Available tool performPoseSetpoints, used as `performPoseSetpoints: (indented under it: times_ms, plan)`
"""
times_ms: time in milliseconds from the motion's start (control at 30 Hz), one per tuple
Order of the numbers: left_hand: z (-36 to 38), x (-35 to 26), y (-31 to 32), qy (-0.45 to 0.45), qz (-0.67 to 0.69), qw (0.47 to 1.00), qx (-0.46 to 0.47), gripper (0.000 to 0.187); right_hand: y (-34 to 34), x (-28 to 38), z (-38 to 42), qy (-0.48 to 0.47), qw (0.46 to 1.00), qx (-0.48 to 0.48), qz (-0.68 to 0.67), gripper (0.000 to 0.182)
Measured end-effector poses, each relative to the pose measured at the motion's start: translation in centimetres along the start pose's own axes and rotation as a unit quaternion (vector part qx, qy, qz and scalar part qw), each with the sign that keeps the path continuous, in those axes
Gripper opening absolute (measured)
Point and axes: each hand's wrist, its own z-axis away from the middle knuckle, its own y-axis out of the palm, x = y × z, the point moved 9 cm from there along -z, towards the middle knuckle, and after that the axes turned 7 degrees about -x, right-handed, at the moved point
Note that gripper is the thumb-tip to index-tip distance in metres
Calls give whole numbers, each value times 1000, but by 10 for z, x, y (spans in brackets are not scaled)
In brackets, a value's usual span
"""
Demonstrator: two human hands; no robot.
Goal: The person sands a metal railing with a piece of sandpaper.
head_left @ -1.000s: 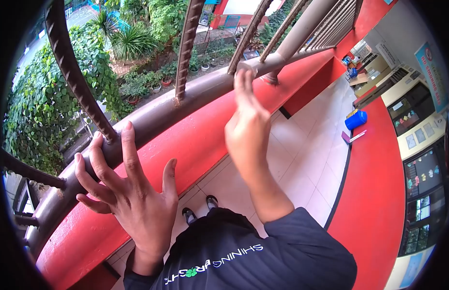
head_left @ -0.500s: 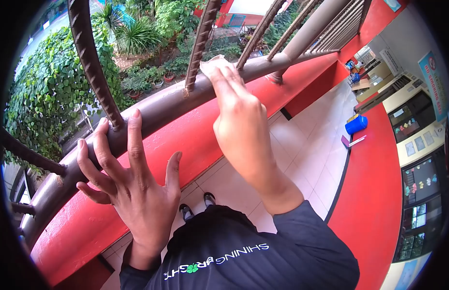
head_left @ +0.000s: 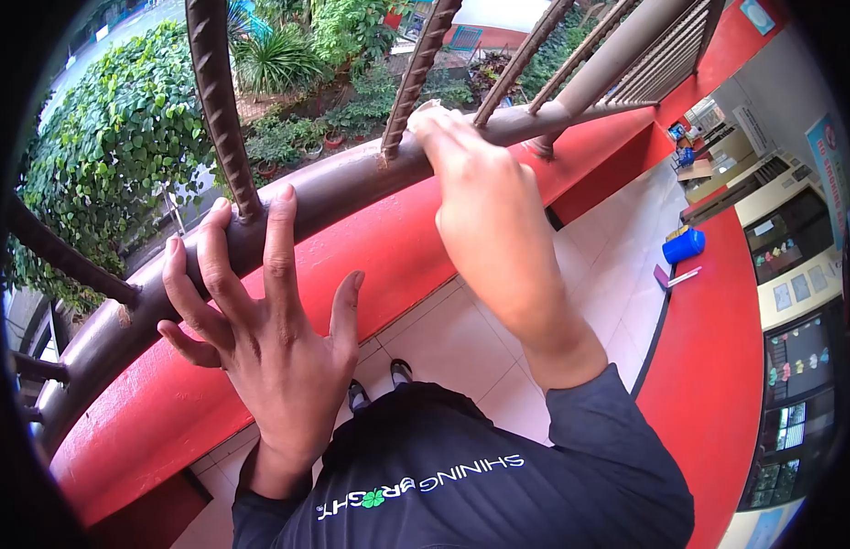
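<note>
A thick brown metal pipe rail runs diagonally across the view, with ribbed upright bars rising from it. My left hand lies against the rail with fingers spread, the fingertips touching its upper side around the foot of one bar. Farther along the rail, my right hand presses a small whitish folded piece onto the top of the pipe between two bars. Whether that piece is cloth or paper I cannot make out, as my fingers cover most of it. Pale worn spots show on the rail near the bar feet.
Below the rail runs a red wall ledge, with a tiled floor beneath. Along the red corridor wall are a blue bin and a dustpan. Leafy plants grow beyond the bars.
The whole view has shifted slightly, moving rail and hands to the right in the picture. My right hand still presses the whitish piece on the rail; my left hand keeps its place there.
</note>
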Motion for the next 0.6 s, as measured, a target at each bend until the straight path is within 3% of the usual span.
performPoseSetpoints:
  times_ms: [67, 133, 200, 333, 400, 467, 533, 600]
  plan:
    - [-2, 0, 0, 2, 5, 1000, -7, 84, -15, 32, 16, -52, 996, -60, 40, 46]
    - [0, 0, 0, 5, 8, 1000, -5, 84, -12, 16, 7, -28, 998, -57, 18, 47]
    - [-1, -1, -1, 1, 2, 1000, -5, 83, -2, -10, -5, 0, 999, 38, 6, 31]
    - [-3, -1, -1, 3, 20, 1000, -22, 83, -11, 29, 20, -83, 993, -61, 57, 26]
    - [-1, -1, -2, -2, -16, 1000, -3, 83, -4, -4, 4, -5, 1000, -15, 9, 32]
    - [1, -1, -2, 1, -9, 1000, -3, 82, -2, -7, 3, -2, 1000, -19, 15, 33]
    - [-3, -1, -2, 5, -2, 1000, -17, 82, -9, 28, 26, -74, 993, -63, 64, 31]
    - [-1, -2, -2, 2, 7, 1000, -20, 82, -8, 21, 25, -60, 996, -47, 40, 35]
